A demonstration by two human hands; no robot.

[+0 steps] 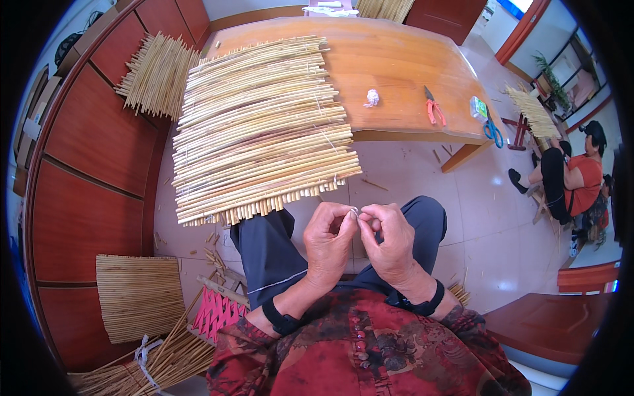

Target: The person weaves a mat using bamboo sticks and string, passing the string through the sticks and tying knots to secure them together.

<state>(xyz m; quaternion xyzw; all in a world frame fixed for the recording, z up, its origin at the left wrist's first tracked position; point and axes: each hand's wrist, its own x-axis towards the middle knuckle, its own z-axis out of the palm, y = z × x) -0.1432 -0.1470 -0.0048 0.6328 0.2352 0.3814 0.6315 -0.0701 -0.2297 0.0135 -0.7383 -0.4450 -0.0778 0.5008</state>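
Note:
My left hand (328,244) and my right hand (389,241) meet above my lap, fingertips almost touching. Both are closed in a pinch on a thin white string (354,210), of which only a small loop shows between the fingers. Just beyond them, a mat of pale reed stalks (264,125) lies on the wooden table (396,59) and hangs over its near edge. Short white ties run through its rows of stalks. Neither hand touches the mat.
On the table lie a small ball of string (371,98), red-handled pliers (432,109), a small box (478,107) and blue scissors (493,133). Reed bundles (155,360) and another mat (140,297) stand at left by red cabinets (92,218). A seated person (584,171) works at far right.

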